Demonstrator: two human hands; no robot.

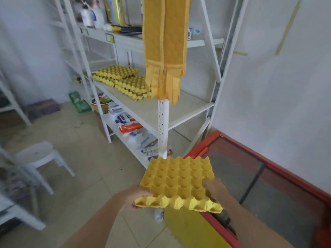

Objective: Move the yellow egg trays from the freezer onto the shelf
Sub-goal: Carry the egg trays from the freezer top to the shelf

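Observation:
Both hands hold one yellow egg tray [179,183] flat in front of me, above the floor beside the freezer. My left hand [133,198] grips its near left corner from below. My right hand [214,188] grips its right edge, fingers on top. The red-rimmed freezer [254,174] with a glass lid lies low at the right. On the white shelf [157,110] ahead, several yellow egg trays [123,80] lie in overlapping stacks at its far left end.
A yellow padded cloth [165,49] hangs over the shelf's front post. Bags and packets fill the bottom shelf [132,129]. A white plastic stool [38,156] stands on the tiled floor at the left. A yellow flat board [188,228] leans by the freezer.

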